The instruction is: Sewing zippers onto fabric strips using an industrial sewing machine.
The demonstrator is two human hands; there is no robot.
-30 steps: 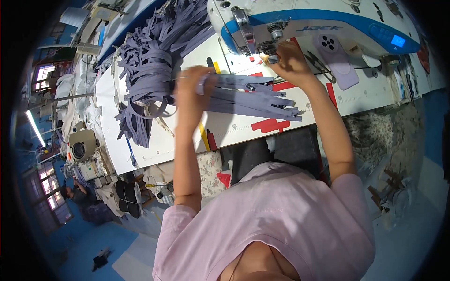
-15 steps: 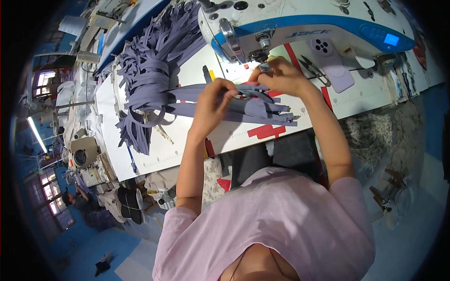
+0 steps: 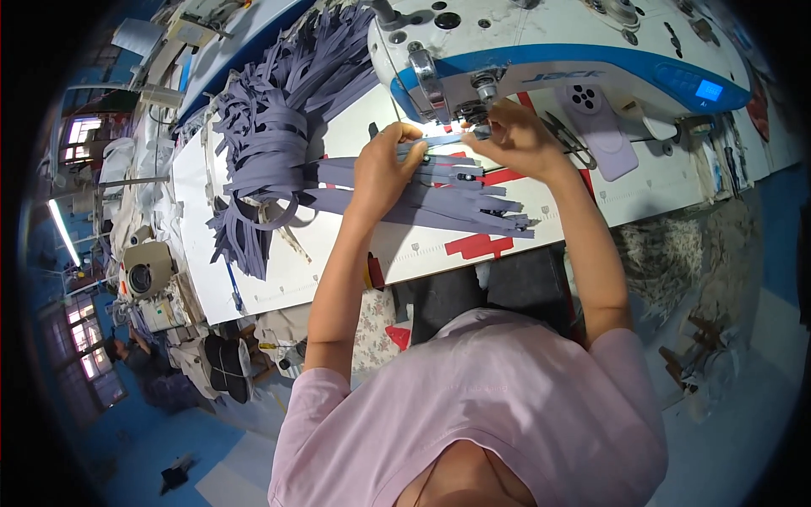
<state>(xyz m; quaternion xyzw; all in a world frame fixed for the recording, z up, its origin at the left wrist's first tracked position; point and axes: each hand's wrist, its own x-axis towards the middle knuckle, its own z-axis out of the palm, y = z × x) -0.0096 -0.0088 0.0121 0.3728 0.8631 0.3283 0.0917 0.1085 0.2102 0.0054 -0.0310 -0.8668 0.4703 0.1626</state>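
A grey-purple zipper [image 3: 445, 139] is stretched between my two hands, close under the needle area of a white and blue sewing machine [image 3: 541, 68]. My left hand [image 3: 382, 171] pinches it between thumb and fingers. At the other end, my right hand [image 3: 517, 142] grips it beside the presser foot [image 3: 473, 114]; its fingertips are partly hidden. Below my hands, more zippers [image 3: 456, 207] lie side by side with their ends pointing right, and a small dark slider shows on one. They run left into a large tied bundle [image 3: 263, 148] of the same zippers.
Scissors [image 3: 568, 139] and a lilac phone [image 3: 604, 139] lie right of my right hand, under the machine arm. Red tape [image 3: 479, 246] marks the white table [image 3: 338, 283] near its front edge. Fabric piles [image 3: 667, 245] sit below the table at right. Another person [image 3: 144, 359] is far left.
Both hands have drawn one zipper away from the others and up toward the presser foot, where it now spans straight between them. The zippers below lie more exposed.
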